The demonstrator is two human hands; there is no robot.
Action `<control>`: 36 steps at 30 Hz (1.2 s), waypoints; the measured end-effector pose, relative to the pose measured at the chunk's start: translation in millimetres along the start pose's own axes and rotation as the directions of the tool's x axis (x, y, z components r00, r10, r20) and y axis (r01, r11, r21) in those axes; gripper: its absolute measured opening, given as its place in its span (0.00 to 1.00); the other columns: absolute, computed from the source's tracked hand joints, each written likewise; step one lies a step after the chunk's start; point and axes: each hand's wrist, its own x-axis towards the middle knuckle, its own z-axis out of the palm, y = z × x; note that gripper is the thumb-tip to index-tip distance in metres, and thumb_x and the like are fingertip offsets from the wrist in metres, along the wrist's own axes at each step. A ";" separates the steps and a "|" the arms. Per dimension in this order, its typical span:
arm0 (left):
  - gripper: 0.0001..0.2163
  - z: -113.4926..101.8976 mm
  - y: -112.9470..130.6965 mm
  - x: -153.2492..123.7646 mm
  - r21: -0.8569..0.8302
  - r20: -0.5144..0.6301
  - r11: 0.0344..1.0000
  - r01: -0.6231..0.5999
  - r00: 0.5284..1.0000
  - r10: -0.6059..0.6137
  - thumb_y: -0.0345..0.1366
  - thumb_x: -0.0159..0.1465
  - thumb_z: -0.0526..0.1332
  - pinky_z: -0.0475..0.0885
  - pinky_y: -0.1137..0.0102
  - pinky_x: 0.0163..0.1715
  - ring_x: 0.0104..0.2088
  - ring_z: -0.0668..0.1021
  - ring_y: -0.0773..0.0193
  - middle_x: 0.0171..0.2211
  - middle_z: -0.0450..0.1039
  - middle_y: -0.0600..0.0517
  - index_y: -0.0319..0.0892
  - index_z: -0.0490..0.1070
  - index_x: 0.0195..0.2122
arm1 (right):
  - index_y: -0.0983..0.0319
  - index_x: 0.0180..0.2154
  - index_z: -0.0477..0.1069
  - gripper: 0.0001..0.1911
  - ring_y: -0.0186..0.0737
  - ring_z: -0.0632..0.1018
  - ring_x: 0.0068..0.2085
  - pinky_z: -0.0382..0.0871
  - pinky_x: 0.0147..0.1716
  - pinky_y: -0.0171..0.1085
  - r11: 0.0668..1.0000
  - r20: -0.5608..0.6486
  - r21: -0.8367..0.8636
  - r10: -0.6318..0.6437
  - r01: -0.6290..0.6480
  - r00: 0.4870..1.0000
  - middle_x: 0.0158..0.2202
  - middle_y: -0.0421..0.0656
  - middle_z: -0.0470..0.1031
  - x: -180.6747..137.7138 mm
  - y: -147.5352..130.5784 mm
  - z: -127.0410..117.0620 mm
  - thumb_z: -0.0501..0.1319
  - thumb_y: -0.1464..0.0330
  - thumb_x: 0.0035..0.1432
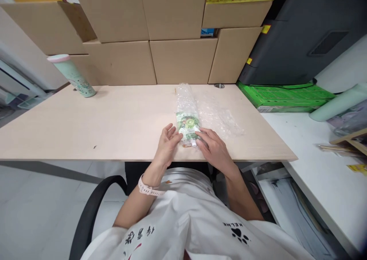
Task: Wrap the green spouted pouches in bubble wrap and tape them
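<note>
One green-and-white printed packet point(188, 123), near the front edge of a pale wooden table point(129, 122), between the two hands; one strip of bubble wrap point(185, 95), running from the packet toward the boxes, whether around it or under it not clear; one looser clear plastic sheet point(219, 116), crumpled, flat on the table just right of the strip; left hand point(167, 144), fingers loosely bent and parted, clasping nothing, thumb at the packet's left edge; pale pink wristband point(147, 188) on that wrist; right hand point(213, 147), fingers laid over the packet's right edge, whether pinching it cannot be told; one mint tumbler point(73, 76), pink-lidded, upright, at the table's far left; cardboard boxes point(183, 59), stacked along the back; one green box point(286, 95), beneath a dark grey machine point(301, 38), at the right; black chair armrest point(88, 210), lower left
</note>
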 end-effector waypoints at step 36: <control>0.16 42.0 -15.0 -6.8 0.800 0.478 0.076 -0.596 0.708 0.519 0.37 0.67 0.61 0.75 0.64 0.36 0.42 0.76 0.57 0.43 0.75 0.46 0.46 0.69 0.56 | 0.53 0.37 0.73 0.11 0.47 0.80 0.42 0.77 0.40 0.48 0.985 0.354 0.099 -0.166 0.140 0.920 0.39 0.41 0.80 -9.9 -18.3 -23.2 0.53 0.69 0.67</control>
